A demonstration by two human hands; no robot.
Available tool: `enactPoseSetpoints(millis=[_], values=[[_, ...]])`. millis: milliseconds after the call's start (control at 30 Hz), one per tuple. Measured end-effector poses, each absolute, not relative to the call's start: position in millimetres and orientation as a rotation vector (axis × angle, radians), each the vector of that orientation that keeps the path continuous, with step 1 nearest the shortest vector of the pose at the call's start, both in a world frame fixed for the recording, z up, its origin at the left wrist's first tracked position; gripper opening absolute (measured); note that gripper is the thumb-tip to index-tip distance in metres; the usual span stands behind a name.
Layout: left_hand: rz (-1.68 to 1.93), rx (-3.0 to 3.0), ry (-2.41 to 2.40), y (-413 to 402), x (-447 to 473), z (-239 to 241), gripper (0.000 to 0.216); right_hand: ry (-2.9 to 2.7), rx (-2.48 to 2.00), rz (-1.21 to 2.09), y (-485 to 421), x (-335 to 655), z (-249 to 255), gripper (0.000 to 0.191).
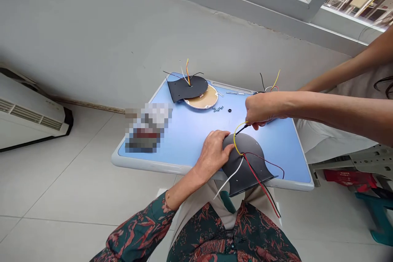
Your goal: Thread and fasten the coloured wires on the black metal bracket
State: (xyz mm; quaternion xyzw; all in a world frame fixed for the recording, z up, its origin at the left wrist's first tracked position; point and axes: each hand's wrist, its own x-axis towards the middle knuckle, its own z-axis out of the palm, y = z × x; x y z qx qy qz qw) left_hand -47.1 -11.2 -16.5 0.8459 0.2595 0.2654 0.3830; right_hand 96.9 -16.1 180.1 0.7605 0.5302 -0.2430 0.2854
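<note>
My left hand holds the left edge of a dark grey rounded metal plate, thumb on top and fingers along the rim. The plate overhangs the table's front edge, above my lap. Yellow, white, red and black wires come out of its middle. A co-worker's hand from the right grips a thin black-shafted tool, apparently a screwdriver, its tip at the plate's far rim. The co-worker's other hand is mostly hidden behind that forearm. My right hand is not in view.
On the blue table lie a second wired dark plate, a round tan disc, small screws, a black ring and thin metal pieces. A pixelated patch hides things at left. A wall stands behind.
</note>
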Motion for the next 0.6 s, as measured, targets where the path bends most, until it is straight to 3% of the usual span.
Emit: enactPoseSetpoints(millis=[333,600], values=[[0.612,1.965,0.484,-8.6,-78.5,-18.4,0.055,1.619,1.870,-0.327,-46.5,120.3,162.7,0.030],[0.640,2.082,0.481,-13.5,-77.4,-21.2,0.048,1.693,2.042,-0.348,-80.1,119.9,189.5,0.030]])
